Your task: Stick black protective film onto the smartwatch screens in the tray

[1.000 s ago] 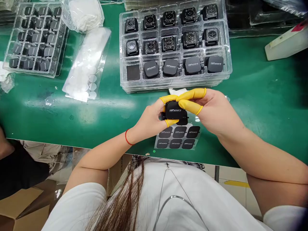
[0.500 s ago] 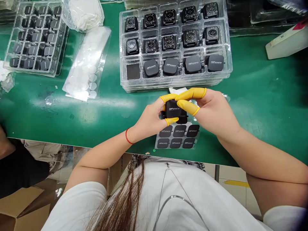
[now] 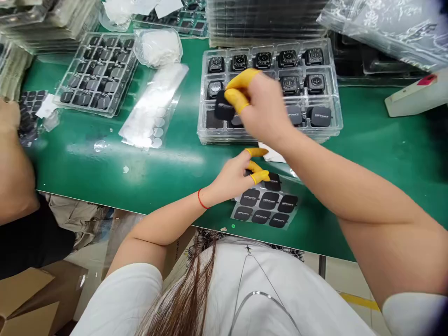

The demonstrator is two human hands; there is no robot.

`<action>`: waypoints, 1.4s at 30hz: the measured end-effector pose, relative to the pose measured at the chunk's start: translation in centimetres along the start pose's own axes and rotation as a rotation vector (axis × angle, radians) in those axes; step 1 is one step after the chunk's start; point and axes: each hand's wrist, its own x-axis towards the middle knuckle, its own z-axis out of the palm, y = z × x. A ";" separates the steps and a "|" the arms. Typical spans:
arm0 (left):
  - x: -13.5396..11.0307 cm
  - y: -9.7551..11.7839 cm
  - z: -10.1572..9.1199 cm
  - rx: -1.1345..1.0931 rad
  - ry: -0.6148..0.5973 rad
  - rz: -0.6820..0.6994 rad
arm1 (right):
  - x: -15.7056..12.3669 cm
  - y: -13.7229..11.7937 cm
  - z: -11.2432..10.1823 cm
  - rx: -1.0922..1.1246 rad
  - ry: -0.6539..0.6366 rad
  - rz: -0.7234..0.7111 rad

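Observation:
My right hand [image 3: 264, 105], with yellow finger cots on the thumb and a finger, pinches a black square watch body [image 3: 224, 107]. It is over the front left compartment of a clear plastic tray [image 3: 220, 136], in which the dark pad shows. Several watch bodies [image 3: 290, 85] sit in that tray, the front ones with labelled faces up; my right hand covers some. My left hand [image 3: 234, 176], also in yellow finger cots, holds nothing, its fingers apart. Just below and beside it lies a sheet of black square stickers [image 3: 269, 201] printed HiFuture.
A second tray of watch bodies [image 3: 91, 84] stands left, by a bag of white material [image 3: 159, 48] and a clear sheet of round stickers [image 3: 154, 100]. Stacked trays [image 3: 262, 21] rise behind. A white holder [image 3: 416, 97] is at right. Another person's arm [image 3: 16, 168] rests at far left.
My right hand has carried the watch body from my left hand up and forward to the tray. My left hand has let go and its fingers have spread. The camera view has shifted.

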 end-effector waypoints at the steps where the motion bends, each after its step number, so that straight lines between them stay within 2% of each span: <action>1: -0.1 0.1 0.0 0.025 -0.025 0.000 | 1.2 0.1 1.2 -0.070 -0.079 -0.018; 4: -0.4 0.5 0.1 0.104 -0.065 0.016 | 4.5 0.9 3.1 -0.307 -0.283 -0.098; 7: -0.7 0.9 0.0 0.174 -0.070 0.033 | 7.3 1.7 2.7 -0.546 -0.391 -0.103; 10: -0.8 1.2 -0.2 0.190 -0.067 0.049 | 9.3 1.4 2.1 -0.633 -0.505 -0.108; 13: -0.6 0.9 -0.3 0.191 -0.045 0.078 | 10.0 0.5 2.4 -0.638 -0.536 -0.160; 16: -0.1 0.1 -0.3 0.160 -0.008 0.126 | 9.4 0.2 2.6 -0.607 -0.435 -0.161; 19: 0.5 -0.7 -0.4 0.041 0.077 0.121 | 7.0 0.5 0.8 -0.516 -0.260 -0.089; 21: 0.8 -0.8 -0.5 -0.066 0.143 0.094 | 4.0 0.7 -1.3 -0.299 -0.173 -0.040; 22: 0.8 -0.7 -0.5 -0.111 0.162 0.091 | 2.1 0.7 -2.4 -0.158 -0.161 -0.017; 24: 0.9 -0.7 -0.5 -0.157 0.152 0.114 | -2.0 0.9 -4.2 -0.027 -0.287 0.011; 26: 0.8 -0.8 -0.2 -0.130 0.111 0.158 | -6.0 1.1 -5.0 -0.042 -0.336 -0.055; 30: 0.3 -1.7 0.6 0.013 0.047 0.224 | -11.1 1.6 -4.7 -0.157 -0.183 -0.203; 35: 0.0 -1.9 1.1 0.065 0.001 0.140 | -13.3 2.0 -5.0 -0.104 -0.174 -0.172; 38: 0.1 -1.3 0.8 0.014 -0.029 0.051 | -13.8 2.1 -5.2 0.005 -0.229 -0.167; 42: 0.3 -1.0 0.2 0.072 -0.153 0.013 | -14.1 2.3 -5.0 0.054 -0.341 -0.146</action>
